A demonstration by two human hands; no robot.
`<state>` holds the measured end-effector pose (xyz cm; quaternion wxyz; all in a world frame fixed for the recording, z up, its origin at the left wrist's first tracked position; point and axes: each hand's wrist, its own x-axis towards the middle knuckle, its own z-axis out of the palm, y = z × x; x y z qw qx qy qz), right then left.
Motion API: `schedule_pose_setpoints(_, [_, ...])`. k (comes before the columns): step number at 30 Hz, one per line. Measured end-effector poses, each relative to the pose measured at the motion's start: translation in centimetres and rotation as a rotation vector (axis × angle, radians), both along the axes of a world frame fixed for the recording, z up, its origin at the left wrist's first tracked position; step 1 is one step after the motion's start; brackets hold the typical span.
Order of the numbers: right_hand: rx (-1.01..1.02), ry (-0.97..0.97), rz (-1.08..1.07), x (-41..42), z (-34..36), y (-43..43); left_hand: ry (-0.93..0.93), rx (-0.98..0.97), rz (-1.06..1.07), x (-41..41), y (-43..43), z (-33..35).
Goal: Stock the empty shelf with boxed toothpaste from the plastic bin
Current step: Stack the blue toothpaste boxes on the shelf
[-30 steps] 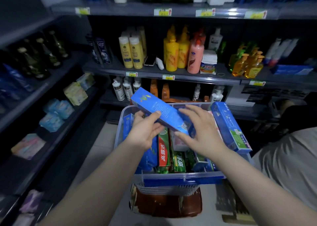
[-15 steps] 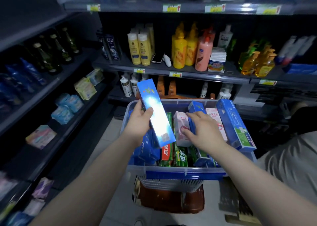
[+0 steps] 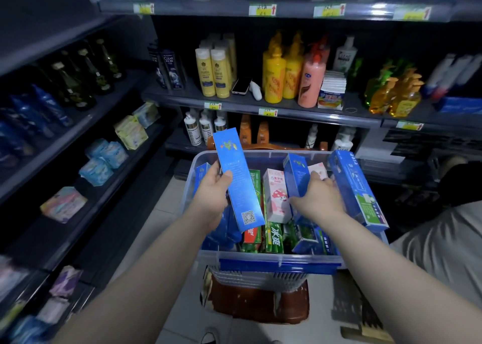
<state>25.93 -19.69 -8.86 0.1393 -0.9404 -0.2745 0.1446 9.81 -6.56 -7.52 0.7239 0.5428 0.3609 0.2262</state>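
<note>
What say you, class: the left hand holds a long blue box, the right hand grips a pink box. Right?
Wrong colour. The head view shows the right hand gripping a second blue box; the pink box stands beside it. The left hand does hold the long blue box.

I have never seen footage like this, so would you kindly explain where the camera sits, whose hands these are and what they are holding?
There is no machine here. A person wears a wide-angle camera on the head, so the single view looks forward and down along both bare arms. The left hand grips a long blue box, lifted above a clear plastic bin full of boxed toothpaste. The right hand, inside the bin, grips a shorter blue box standing on end beside a pink-and-white box. A larger blue box leans against the bin's right rim. Behind stand shop shelves with yellow bottles.
</note>
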Motion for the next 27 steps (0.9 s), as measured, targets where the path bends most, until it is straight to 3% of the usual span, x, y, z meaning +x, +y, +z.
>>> schedule_pose_setpoints(4, [0.061, 0.135, -0.015, 0.0, 1.6, 0.0, -0.23, -0.332, 0.054, -0.9, 0.2, 1.2])
schedule_pose_setpoints(6, [0.153, 0.092, 0.036, -0.4, 3.0, 0.2, -0.318, -0.453, 0.057, -1.8, 0.5, 2.5])
schedule_pose_setpoints(10, [0.388, -0.061, 0.256, -2.6, 6.2, 1.7, -0.412, -0.457, 0.023, -4.2, 1.0, 4.9])
schedule_pose_setpoints(18, [0.577, 0.073, 0.546, -9.6, 9.1, 10.0, -0.476, -0.613, 0.13, -14.0, 5.9, 7.5])
schedule_pose_setpoints(27, [0.666, 0.093, 0.776, -22.7, 11.1, 23.0, -0.473, -0.438, 0.313, -30.1, 14.4, 9.2])
